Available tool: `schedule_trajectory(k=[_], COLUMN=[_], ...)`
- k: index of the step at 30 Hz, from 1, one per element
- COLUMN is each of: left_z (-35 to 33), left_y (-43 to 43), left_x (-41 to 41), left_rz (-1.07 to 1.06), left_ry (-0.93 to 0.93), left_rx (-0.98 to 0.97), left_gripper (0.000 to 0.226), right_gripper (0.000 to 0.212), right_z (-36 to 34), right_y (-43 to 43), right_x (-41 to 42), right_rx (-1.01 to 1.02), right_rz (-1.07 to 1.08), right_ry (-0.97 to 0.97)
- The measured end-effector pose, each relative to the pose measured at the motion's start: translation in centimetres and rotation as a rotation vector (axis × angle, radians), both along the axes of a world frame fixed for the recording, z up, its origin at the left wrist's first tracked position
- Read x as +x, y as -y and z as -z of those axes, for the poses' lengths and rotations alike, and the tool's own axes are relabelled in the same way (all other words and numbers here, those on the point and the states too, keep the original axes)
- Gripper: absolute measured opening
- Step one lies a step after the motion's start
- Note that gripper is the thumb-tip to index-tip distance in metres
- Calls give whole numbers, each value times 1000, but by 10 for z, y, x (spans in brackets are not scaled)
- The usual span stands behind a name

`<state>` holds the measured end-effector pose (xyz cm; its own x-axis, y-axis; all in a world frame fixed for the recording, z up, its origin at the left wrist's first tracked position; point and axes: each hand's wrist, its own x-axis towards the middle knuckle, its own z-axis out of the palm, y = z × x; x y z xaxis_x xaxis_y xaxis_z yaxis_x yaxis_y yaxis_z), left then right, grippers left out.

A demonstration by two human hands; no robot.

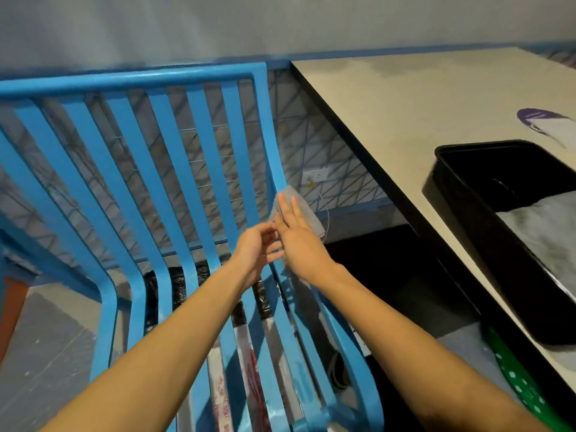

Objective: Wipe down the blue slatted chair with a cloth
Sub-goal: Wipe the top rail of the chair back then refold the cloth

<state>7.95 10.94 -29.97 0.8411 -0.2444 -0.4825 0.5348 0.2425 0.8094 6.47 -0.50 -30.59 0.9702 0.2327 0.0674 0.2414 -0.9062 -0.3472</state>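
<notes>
We have the cloth (307,218) flat against the far right upright of the chair (174,81), low on the backrest. Our right hand (296,244) presses it there, fingers (285,210) straight, probably to spread pressure along that narrow bar. Our left hand (257,249) sits just beside it, fingers curled at the cloth's left edge; pinching or not, we cannot tell

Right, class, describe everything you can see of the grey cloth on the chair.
The small grey fabric cloth looks soft and folded. It lies against the right-hand back upright of the blue slatted chair, pressed flat there by the straight fingers of the right hand, which cover its middle. The left hand reaches its lower left edge; contact is unclear.
</notes>
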Motion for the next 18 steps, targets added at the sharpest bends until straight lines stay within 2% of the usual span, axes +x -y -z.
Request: schedule_trajectory(k=[4, 8, 14, 18], left_z=[-7, -3, 12, 19], left_y=[-3, -2, -1, 6], left_x=[36, 39, 10, -35], left_rz=[-44, -69, -14, 21], left_ry=[34, 42, 3, -39], left_rx=[-4, 47, 116, 87], left_gripper=[22, 17, 17, 15], right_gripper=[76, 80, 70, 71], right_z=[-9, -1, 2, 10], right_y=[-3, -2, 6, 14], right_x=[36, 36, -3, -50], right_rx=[59, 65, 87, 87], right_rz=[-19, -13, -5, 3], right_ry=[-2, 12, -67, -94])
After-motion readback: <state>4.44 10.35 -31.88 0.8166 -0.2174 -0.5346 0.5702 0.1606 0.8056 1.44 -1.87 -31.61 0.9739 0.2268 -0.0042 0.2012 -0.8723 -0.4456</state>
